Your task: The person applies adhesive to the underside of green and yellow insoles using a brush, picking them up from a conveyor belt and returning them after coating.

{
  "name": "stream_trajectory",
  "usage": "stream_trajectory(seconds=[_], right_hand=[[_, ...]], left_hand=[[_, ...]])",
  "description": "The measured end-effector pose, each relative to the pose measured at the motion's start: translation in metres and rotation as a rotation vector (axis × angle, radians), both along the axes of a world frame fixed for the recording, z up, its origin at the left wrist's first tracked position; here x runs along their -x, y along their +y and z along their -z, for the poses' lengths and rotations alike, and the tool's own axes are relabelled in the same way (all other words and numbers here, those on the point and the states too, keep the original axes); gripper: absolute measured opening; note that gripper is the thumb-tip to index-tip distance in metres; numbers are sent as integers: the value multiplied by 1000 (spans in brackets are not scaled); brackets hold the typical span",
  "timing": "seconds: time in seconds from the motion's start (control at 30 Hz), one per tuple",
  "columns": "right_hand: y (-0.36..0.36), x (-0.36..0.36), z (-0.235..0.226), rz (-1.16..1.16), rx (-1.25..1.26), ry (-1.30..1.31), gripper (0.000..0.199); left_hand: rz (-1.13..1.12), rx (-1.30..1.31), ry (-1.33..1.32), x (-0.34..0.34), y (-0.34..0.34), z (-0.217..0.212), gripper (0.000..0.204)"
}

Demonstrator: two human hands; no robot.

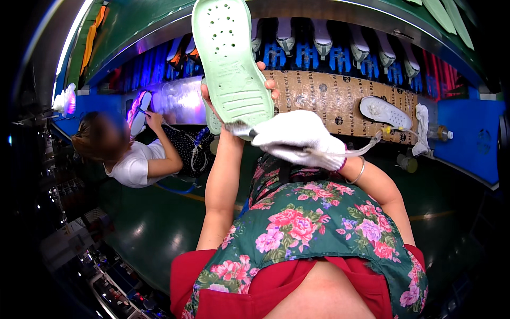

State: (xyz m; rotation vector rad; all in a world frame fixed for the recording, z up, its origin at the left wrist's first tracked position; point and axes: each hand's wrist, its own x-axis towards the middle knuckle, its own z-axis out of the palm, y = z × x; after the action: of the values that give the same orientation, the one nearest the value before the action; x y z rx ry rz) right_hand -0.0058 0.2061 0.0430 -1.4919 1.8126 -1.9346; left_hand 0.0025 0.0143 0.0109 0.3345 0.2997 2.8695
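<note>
Floral apron [319, 228]: dark green with pink flowers, over a red garment, at the bottom centre of the frame.
Right hand [300, 135]: in a white glove, centre of the frame; its fingers are together, closed on a brush-like tool [240, 129].
Tool tip: dark, at the lower end of the green sole; I cannot tell if it presses there.
Green sole [234, 69]: pale green, with small holes, raised up in the upper centre.
Left hand [270, 85]: bare, behind the sole; thumb and fingers are clamped on its two opposite edges, the palm is hidden.
Work surface [313, 98]: covered with printed brown cardboard, right of the sole.
White sole [387, 111]: lies on this cardboard, near a white cloth [422, 127] at right.
Other person [141, 165]: in a white top, at the left, one hand by a sole [139, 114] under purple light.
Shoe row [322, 40]: pale shoes above blue holders, along the upper part.
</note>
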Motion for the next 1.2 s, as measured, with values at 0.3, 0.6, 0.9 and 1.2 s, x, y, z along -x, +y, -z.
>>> stream_trajectory(seconds=[0.3,0.6,0.9,1.2], right_hand=[[2,5,-2,70,47,-104,18],[9,-5,-4,-117,62,-297,12],[13,-19,12,83,-78,242,36],[9,-11,-3,94,17,-20,22]], left_hand=[[35,144,72,7,-12,-13,99],[11,213,91,17,-17,-25,111],[31,421,-79,12,-24,-28,110],[71,443,-108,6,-33,-27,110]])
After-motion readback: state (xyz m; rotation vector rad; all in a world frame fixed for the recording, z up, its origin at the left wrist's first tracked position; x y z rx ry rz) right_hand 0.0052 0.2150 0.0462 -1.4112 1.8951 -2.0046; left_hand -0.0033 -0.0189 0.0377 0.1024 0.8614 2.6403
